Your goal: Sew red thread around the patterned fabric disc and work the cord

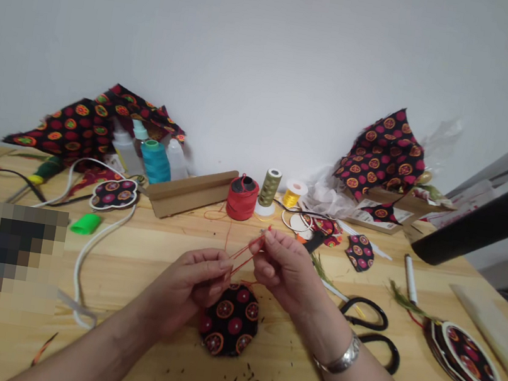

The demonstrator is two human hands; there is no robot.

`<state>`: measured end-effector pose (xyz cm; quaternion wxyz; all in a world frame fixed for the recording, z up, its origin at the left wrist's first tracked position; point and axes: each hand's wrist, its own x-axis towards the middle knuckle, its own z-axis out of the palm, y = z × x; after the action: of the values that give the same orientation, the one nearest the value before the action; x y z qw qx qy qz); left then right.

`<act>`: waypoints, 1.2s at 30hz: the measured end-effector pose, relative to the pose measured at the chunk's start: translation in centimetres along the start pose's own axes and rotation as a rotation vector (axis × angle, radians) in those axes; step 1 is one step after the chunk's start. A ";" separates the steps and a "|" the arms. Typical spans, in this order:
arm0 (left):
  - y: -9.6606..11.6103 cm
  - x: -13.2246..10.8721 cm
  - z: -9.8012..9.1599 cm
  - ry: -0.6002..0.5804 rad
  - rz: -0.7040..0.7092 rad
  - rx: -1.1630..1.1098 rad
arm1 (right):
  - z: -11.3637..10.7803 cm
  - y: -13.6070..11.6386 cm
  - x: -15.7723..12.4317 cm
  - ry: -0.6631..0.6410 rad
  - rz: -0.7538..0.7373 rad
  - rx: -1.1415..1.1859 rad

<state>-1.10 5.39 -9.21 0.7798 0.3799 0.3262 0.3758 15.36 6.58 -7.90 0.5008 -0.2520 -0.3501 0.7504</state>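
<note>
Two fingertip pinches, our left hand (186, 289) nearer and our right hand (284, 270) farther from the round patterned fabric piece (230, 324), hold a red cord (245, 251) slanting just above that piece.

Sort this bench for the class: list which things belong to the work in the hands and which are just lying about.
In use: left hand, right hand, red cord, fabric disc.

Lying about: scissors, green thread cone, yellow spool, fabric scraps.
</note>
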 end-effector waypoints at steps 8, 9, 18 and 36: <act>0.1 -0.1 0.2 0.013 -0.003 -0.021 | 0.0 -0.4 0.0 0.002 -0.010 0.036; 0.2 -0.1 0.2 0.023 0.005 -0.023 | 0.0 -0.5 0.1 0.013 -0.013 0.031; 0.6 -0.2 -0.1 0.050 0.146 -0.187 | -0.4 -1.6 0.2 0.092 -0.006 -0.020; 0.6 -2.6 -0.7 -0.511 -0.407 0.224 | -0.8 -5.0 -0.6 0.132 -0.224 -0.022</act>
<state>-3.16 3.68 -8.46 0.8487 0.4720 0.2288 0.0674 19.08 7.52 -4.51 0.6006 -0.2655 -0.3506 0.6677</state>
